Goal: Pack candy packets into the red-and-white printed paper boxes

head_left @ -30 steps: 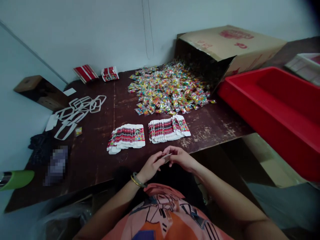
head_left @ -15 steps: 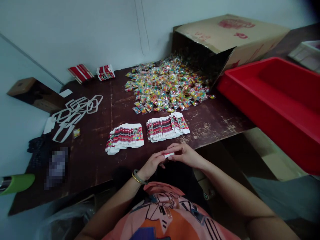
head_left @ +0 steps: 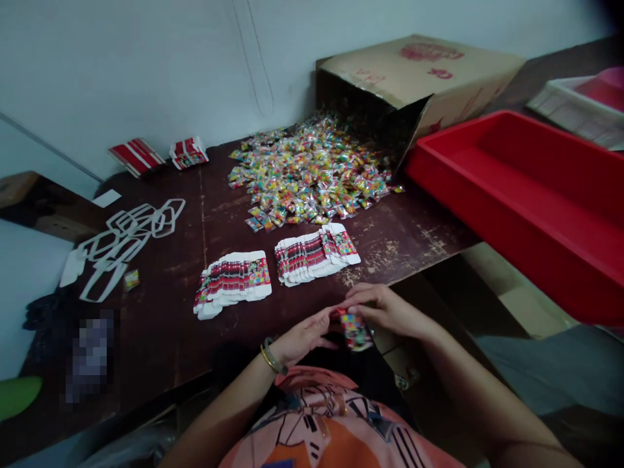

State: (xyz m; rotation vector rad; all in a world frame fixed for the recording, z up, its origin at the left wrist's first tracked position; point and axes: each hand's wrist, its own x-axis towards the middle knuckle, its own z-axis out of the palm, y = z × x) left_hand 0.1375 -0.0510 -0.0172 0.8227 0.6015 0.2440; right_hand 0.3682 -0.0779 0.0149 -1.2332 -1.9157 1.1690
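Note:
A small printed cardboard box [head_left: 357,333], colourful on its face with a red end, hangs over my lap just off the table edge. My right hand [head_left: 390,312] grips its upper end from the right. The fingertips of my left hand [head_left: 305,337], bangles on the wrist, meet the red end from the left, and its thumb sits lower. Some of the contact is hidden by the fingers. On the table beyond lie two fanned rows of flat printed cartons, a left row [head_left: 234,283] and a right row [head_left: 316,253], both with white flaps.
Small wrapped candies [head_left: 307,172] spill in a heap from a cardboard carton [head_left: 419,68]. A red tray [head_left: 507,214] juts over the table's right side. White loop-shaped pieces [head_left: 127,240] lie left, with red printed stacks [head_left: 136,157] behind them and a green object [head_left: 17,396] at the near left.
The small box has turned so its colourful face now shows below my right hand. Both hands have shifted slightly right and down in view, and the whole view has swung a little.

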